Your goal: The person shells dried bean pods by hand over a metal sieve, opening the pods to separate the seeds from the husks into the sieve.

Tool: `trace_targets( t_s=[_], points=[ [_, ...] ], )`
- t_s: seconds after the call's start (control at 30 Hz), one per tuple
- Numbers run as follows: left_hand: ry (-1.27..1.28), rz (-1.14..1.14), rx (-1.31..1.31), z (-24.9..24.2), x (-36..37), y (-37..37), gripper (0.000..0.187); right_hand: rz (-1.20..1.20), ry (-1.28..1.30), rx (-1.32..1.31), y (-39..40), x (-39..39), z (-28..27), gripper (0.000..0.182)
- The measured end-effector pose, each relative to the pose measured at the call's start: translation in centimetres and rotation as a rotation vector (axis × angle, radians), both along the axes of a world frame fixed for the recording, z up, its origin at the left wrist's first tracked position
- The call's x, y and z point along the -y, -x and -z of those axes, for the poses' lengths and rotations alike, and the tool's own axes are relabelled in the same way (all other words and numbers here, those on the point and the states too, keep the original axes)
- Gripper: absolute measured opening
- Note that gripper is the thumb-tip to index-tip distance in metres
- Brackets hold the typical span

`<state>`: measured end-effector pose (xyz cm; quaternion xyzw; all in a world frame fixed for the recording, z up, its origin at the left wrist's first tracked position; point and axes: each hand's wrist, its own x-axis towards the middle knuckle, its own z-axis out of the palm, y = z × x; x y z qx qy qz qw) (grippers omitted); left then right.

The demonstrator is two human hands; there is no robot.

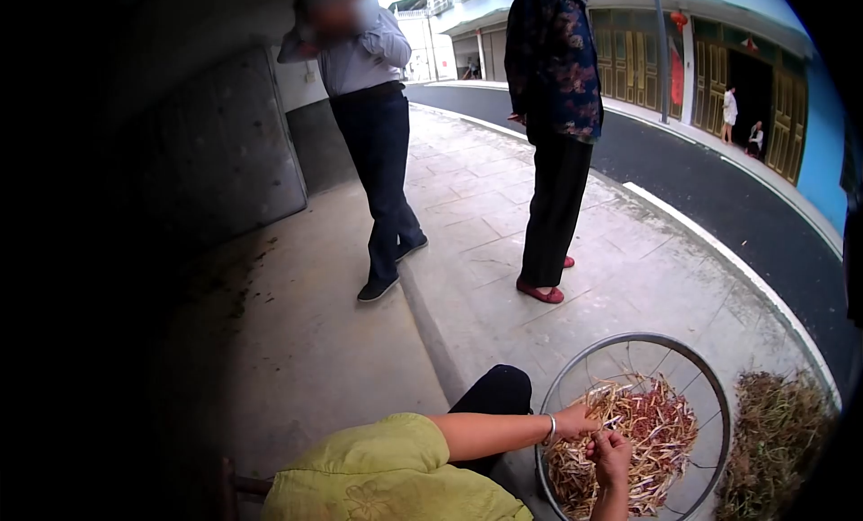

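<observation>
Over the round wire-mesh sieve (710, 377) of dried reddish bean pods (643, 436), left hand (575, 423) and right hand (611, 455) meet, fingers pinched around a pod between them; loose pods lie just beyond.

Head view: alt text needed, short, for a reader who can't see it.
A seated person in a yellow top works both hands, left hand and right hand, over a round metal basin of dried pods on a concrete pavement. A heap of dry stalks lies beside it; two people stand behind near a curving road.
</observation>
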<state>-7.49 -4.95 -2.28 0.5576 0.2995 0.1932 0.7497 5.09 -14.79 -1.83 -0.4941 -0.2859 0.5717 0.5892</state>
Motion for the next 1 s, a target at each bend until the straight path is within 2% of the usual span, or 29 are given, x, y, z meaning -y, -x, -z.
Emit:
trace_targets(
  t_s=[0.07,0.1,0.17,0.2,0.27,0.33,0.4,0.43,0.47,0.53,0.67,0.73,0.8,0.83,1.0],
  points=[
    [0.181,0.052,-0.028,-1.8,0.4,0.6,0.017,0.004,-0.004,-0.008,0.1,-0.1,0.1,0.016],
    [0.183,0.053,-0.029,-1.7,0.1,0.6,0.017,0.006,-0.008,-0.007,0.1,-0.2,0.1,0.015],
    [0.346,0.109,0.046,-1.1,0.0,0.5,0.017,-0.011,-0.008,-0.003,0.0,-0.1,0.1,0.014],
    [0.373,0.125,0.036,-1.7,0.2,0.7,0.017,0.007,0.018,-0.011,0.3,-0.1,-0.3,0.014],
    [0.268,0.16,-0.012,-3.0,1.0,0.9,0.018,-0.039,-0.029,-0.097,0.3,0.5,-0.9,0.018],
    [0.334,0.103,0.001,-1.4,0.5,0.5,0.018,-0.06,-0.041,-0.099,0.3,-0.3,-0.6,0.02],
    [0.105,0.114,-0.054,-0.5,-0.1,0.2,0.019,-0.014,-0.01,-0.041,0.2,0.1,-0.6,0.022],
    [-0.24,-0.013,-0.031,0.0,0.2,-0.4,0.022,0.012,-0.009,-0.043,0.2,0.1,-0.3,0.024],
    [-0.237,-0.013,-0.024,0.6,0.2,-0.7,0.022,0.012,-0.006,-0.036,-0.2,0.4,-0.4,0.024],
    [-0.333,0.031,-0.134,-1.5,0.4,0.2,0.022,0.002,0.008,0.086,0.0,0.1,-0.3,0.025],
    [-0.282,0.064,-0.122,-0.7,0.3,0.0,0.019,0.017,0.011,0.068,0.1,0.0,0.3,0.024],
    [-0.341,0.023,-0.137,-0.9,0.3,0.2,0.021,0.013,0.01,0.075,0.4,-0.1,0.4,0.023],
    [-0.676,-0.061,-0.286,-1.5,0.7,0.1,0.026,-0.001,0.016,0.157,0.4,-0.1,0.5,0.02],
    [-0.694,-0.043,-0.379,-1.7,0.6,0.0,0.031,-0.016,0.011,0.143,0.5,-0.1,0.4,0.015],
    [-0.763,-0.085,-0.333,-0.4,0.7,-0.8,0.034,0.015,0.037,0.06,0.5,-0.1,1.2,0.01]
  ],
)
